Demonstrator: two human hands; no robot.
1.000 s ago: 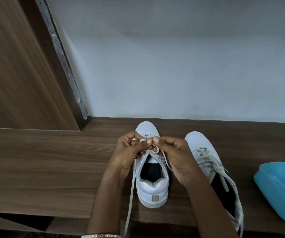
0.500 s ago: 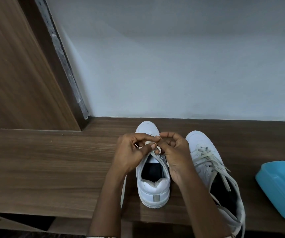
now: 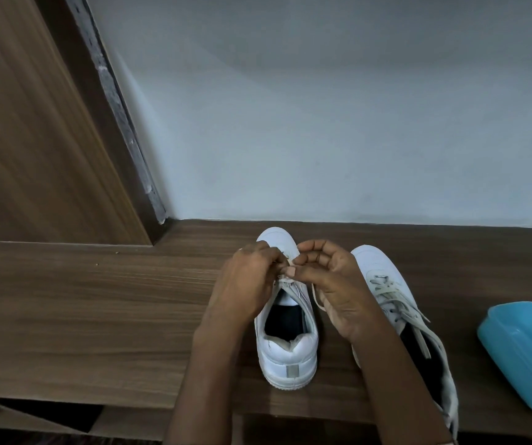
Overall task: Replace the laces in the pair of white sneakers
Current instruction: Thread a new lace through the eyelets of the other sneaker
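Note:
Two white sneakers stand on a wooden shelf, toes toward the wall. The left sneaker [image 3: 287, 351] is between my hands, its heel toward me. My left hand [image 3: 245, 284] and my right hand [image 3: 332, 284] meet over its front eyelets, fingers pinched on the off-white lace [image 3: 317, 301]. A loop of that lace hangs under my right palm. The right sneaker [image 3: 386, 284] lies beside my right wrist, laced loosely, with flat lace ends trailing toward me.
A blue plastic container [image 3: 524, 351] lies at the shelf's right end. A grey-white wall [image 3: 322, 123] rises behind the shoes. A wooden panel [image 3: 33, 139] stands at the left. The shelf's front edge runs just below the heels.
Both hands have shifted up toward the toe of the left sneaker. The long lace end that hung over the shelf edge beside my left arm is out of sight.

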